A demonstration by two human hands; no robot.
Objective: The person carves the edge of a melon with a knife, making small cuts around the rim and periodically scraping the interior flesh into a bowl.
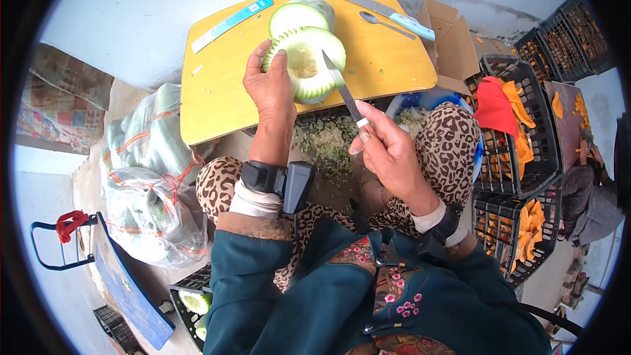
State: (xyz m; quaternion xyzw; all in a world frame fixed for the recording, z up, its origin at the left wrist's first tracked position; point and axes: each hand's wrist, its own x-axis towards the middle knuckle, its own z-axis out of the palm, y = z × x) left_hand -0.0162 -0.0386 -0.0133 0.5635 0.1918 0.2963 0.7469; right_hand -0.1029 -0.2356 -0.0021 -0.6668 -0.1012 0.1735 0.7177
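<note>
My left hand [271,82] grips the left side of a cut pale green melon piece [330,45], tilted so that its hollow, seedy middle shows. Notches run along the piece's rim. In my right hand [393,151] is a small knife [343,91] with a white collar, its blade pointing up and left against the melon's right side. Behind the held piece, another cut melon [291,18] rests on the yellow table [223,102]. A long knife [368,5] with a blue handle, a spoon [388,24] and a blue-and-white packet [233,23] lie on the table too.
Peelings [328,143] lie below the table edge. Bagged melons [154,138] stand at the left, beside a folding trolley [64,246]. Black crates [526,177] with orange pieces and a cardboard box [453,46] are at the right. Another person [591,197] sits at far right.
</note>
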